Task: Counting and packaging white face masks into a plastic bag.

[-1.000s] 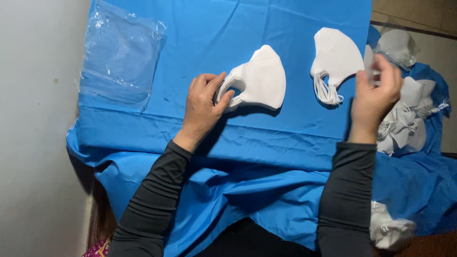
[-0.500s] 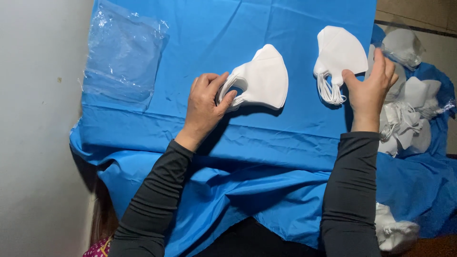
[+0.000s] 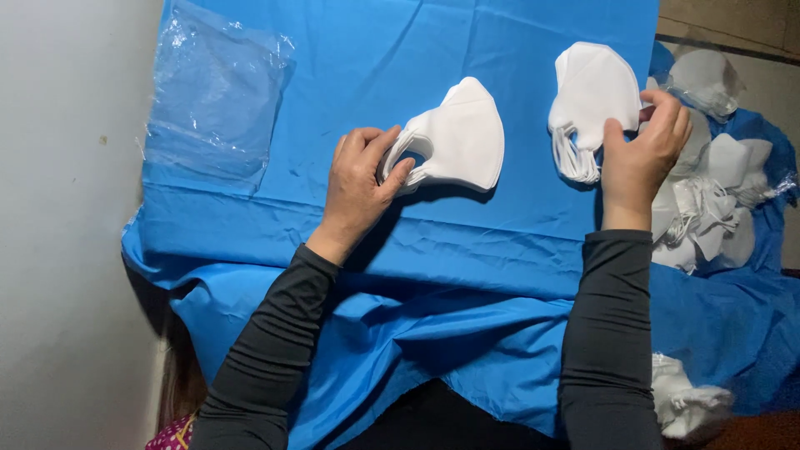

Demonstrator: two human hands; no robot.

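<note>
Where hands grip, left mask stack (image 3: 457,137) points right

a stack of white folded face masks (image 3: 458,137) lies flat on the blue cloth, ear loops leftward. a second white stack (image 3: 593,98) lies well apart to its right, loops hanging down.

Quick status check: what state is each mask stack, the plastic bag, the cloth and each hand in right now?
Left mask stack: flat on cloth, left hand gripping its edge.
Right mask stack: flat, right hand touching it.
Loose mask pile: jumbled, untouched.
Plastic bag: empty-looking, crumpled, flat.
Blue cloth: spread, wrinkled, front edge hanging.
</note>
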